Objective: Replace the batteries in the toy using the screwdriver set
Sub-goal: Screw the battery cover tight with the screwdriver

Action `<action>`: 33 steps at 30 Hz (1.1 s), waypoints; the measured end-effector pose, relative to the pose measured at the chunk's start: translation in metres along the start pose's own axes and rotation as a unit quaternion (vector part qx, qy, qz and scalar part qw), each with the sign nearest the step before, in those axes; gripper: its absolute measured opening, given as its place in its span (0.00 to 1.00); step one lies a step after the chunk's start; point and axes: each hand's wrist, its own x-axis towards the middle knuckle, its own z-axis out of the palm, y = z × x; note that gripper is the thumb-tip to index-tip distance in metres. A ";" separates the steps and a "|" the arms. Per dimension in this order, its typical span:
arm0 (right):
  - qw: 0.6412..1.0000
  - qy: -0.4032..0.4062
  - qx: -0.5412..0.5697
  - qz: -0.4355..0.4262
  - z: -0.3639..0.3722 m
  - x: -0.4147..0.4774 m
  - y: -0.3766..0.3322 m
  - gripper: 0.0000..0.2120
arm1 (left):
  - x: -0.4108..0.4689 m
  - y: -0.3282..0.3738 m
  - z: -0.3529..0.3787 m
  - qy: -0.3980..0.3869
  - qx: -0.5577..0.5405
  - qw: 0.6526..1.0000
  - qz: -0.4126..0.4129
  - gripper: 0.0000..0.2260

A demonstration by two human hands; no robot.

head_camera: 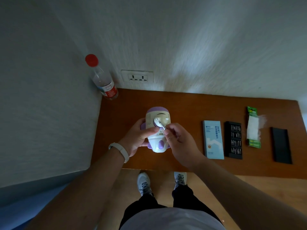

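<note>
**Head view.** The toy point(157, 143) is sitting toward the left end of the table point(182, 107). Whether it is resting on the wood or being held just above it cannot be told.

The left hand point(137, 138) is gripping the toy from its 9 o'clock side, with the thumb lying across the front. The right hand point(177, 143) is coming in from 4 o'clock. Its fingers are curling round the screwdriver point(161, 125), whose shaft is pointing toward 10 o'clock, and the tip is meeting the round cover point(155, 122). Whether the tip is seated in a screw is too small to tell.

**Assessment of the step.** The person appears to be working on the cover fastening.
- The shaft is leaning, so it should be squared to the screw before turning.
- Pressure should be running along the shaft, with slow turns from the fingertips.
- The left hand should be bracing the rounded body against rolling.

**Pose.** Both forearms are reaching up from 6 o'clock and converging on the toy. The left wrist is wearing a pale band point(121, 151).

**Supplies.** At the toy's 3 o'clock, well apart from it, a box point(213, 140), the bit tray point(233, 140) and the battery pack point(253, 128) are lying in a row.
</note>
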 end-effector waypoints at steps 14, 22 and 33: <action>0.995 0.057 0.050 -0.057 -0.025 -0.040 -0.069 0.05 | -0.063 0.035 0.022 0.033 -0.081 0.989 0.119 0.37; 0.972 0.155 -0.019 -0.173 -0.051 -0.089 -0.121 0.03 | -0.130 0.094 0.031 0.046 -0.051 0.970 0.233 0.37; 0.938 0.185 -0.112 -0.271 -0.068 -0.120 -0.162 0.04 | -0.194 0.132 0.045 0.109 -0.020 0.939 0.326 0.39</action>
